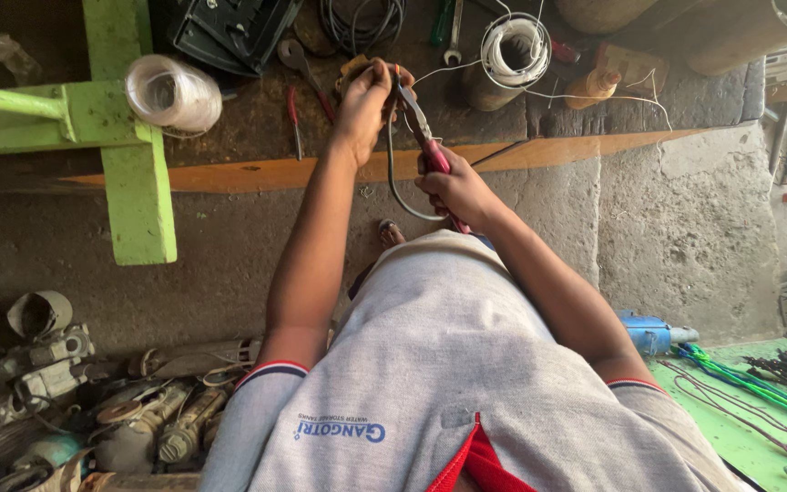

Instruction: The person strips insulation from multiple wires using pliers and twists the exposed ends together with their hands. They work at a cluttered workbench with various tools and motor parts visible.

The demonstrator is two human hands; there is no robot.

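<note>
My left hand [368, 100] is raised over the workbench, fingers pinched on the end of a thin grey cable [392, 178] that loops down toward my body. My right hand [455, 187] grips the red handles of a pair of pliers [419, 128], whose jaws point up and meet the cable end at my left fingers. A fine white wire [453, 66] runs from that spot to a white wire spool [514, 47] on the bench.
A lime-green metal frame [134, 146] stands at left with a clear-wire spool [173, 91] beside it. Hand tools and a black case [229, 32] lie on the bench. Old motor parts [66, 383] pile at lower left; a blue power tool [649, 333] and green cords [758, 387] at right.
</note>
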